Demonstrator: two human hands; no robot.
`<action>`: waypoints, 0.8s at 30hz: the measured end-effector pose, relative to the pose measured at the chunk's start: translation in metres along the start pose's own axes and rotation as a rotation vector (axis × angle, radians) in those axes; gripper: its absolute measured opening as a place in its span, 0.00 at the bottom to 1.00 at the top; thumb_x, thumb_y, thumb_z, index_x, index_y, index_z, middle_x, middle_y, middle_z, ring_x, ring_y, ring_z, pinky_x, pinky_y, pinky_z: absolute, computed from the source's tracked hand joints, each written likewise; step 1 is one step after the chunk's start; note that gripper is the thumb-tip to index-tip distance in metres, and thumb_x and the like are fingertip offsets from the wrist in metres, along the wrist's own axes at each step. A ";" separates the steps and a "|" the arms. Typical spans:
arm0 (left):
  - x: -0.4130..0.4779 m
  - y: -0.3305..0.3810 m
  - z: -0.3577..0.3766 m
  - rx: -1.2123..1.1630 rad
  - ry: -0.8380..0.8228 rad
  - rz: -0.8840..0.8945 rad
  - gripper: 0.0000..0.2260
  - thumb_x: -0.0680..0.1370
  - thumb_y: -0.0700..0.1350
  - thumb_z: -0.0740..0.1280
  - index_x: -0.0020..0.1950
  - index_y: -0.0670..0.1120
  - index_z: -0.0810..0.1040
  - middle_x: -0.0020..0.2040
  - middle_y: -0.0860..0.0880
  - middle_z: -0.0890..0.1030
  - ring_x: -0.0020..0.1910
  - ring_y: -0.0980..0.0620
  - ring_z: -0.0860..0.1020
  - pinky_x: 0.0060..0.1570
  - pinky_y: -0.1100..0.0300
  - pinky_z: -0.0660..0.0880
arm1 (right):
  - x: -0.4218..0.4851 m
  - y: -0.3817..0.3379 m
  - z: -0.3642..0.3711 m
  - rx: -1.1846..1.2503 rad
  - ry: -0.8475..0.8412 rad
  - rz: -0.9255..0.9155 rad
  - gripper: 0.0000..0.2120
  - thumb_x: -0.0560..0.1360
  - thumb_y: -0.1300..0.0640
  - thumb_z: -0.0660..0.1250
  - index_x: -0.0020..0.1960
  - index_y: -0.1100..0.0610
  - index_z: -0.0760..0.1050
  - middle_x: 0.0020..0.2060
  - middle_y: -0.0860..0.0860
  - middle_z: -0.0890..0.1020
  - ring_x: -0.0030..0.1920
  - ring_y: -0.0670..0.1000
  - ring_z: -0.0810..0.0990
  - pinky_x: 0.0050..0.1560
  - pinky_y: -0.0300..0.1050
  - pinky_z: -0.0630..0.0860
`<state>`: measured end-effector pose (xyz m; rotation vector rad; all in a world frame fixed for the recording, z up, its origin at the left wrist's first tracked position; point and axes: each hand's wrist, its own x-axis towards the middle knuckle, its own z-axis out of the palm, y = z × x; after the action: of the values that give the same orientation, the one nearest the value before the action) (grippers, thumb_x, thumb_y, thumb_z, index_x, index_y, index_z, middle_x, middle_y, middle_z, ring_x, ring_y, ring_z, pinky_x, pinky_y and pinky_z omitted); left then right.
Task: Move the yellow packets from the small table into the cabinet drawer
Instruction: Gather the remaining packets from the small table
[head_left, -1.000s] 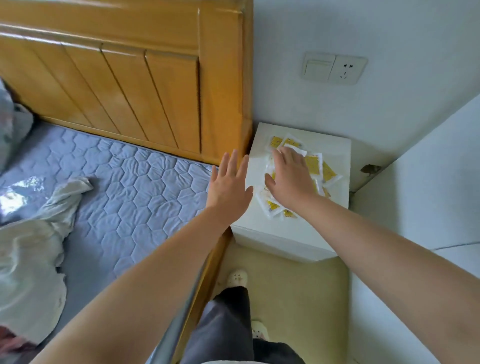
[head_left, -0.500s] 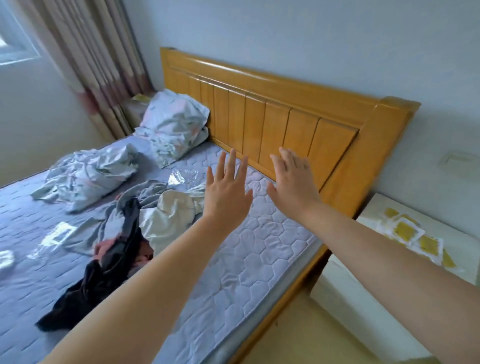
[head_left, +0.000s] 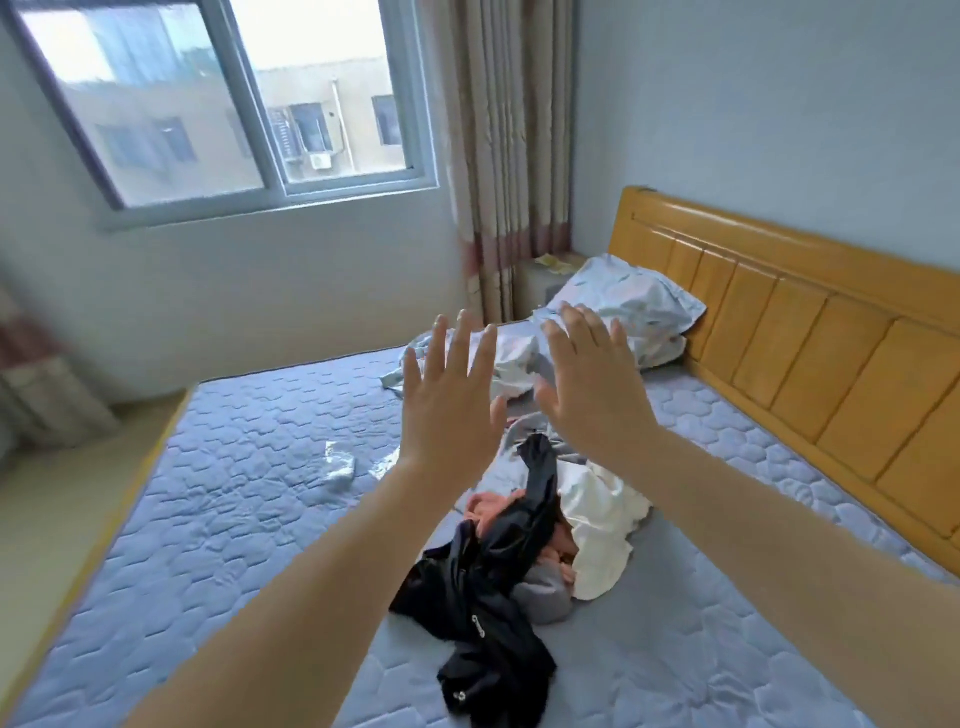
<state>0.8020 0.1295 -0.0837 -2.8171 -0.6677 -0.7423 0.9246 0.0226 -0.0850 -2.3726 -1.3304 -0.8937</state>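
My left hand (head_left: 451, 392) and my right hand (head_left: 592, 384) are both raised in front of me over the bed, fingers straight and spread, backs toward the camera. Neither hand holds anything. The small white table, the yellow packets and the cabinet drawer are all out of view. A small stand (head_left: 545, 270) with yellowish items on top shows in the far corner by the curtain, too small to identify.
A bed with a blue quilted mattress (head_left: 234, 493) fills the view, with a wooden headboard (head_left: 810, 343) on the right. A pile of black, pink and white clothes (head_left: 519, 545) lies mid-bed. A pillow (head_left: 628, 306) sits by the headboard. Window (head_left: 218, 98) and curtain (head_left: 504, 156) behind.
The view has swung left, away from the white table with the yellow packets, which left the frame. Both hands lifted off the table area and stay spread and empty.
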 end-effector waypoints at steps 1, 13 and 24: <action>0.001 -0.020 -0.003 0.031 0.027 -0.026 0.31 0.80 0.53 0.59 0.79 0.47 0.50 0.79 0.44 0.49 0.78 0.43 0.46 0.73 0.41 0.48 | 0.015 -0.017 0.004 0.019 0.016 -0.034 0.26 0.71 0.51 0.67 0.65 0.63 0.70 0.65 0.62 0.72 0.66 0.63 0.71 0.64 0.65 0.67; -0.106 -0.258 -0.081 0.277 0.142 -0.343 0.31 0.75 0.51 0.67 0.76 0.45 0.62 0.75 0.41 0.63 0.75 0.38 0.60 0.66 0.35 0.61 | 0.090 -0.277 0.006 0.214 0.059 -0.310 0.27 0.70 0.52 0.70 0.65 0.63 0.71 0.65 0.63 0.72 0.66 0.64 0.71 0.64 0.65 0.67; -0.335 -0.487 -0.214 0.467 0.083 -0.462 0.31 0.72 0.49 0.66 0.74 0.43 0.63 0.73 0.40 0.66 0.72 0.37 0.64 0.62 0.34 0.65 | 0.037 -0.633 -0.058 0.433 0.068 -0.429 0.27 0.69 0.55 0.70 0.65 0.63 0.70 0.68 0.62 0.70 0.69 0.63 0.67 0.66 0.64 0.63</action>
<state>0.2266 0.3801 -0.0496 -2.2185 -1.3057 -0.6535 0.3842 0.3583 -0.0531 -1.7508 -1.8260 -0.6874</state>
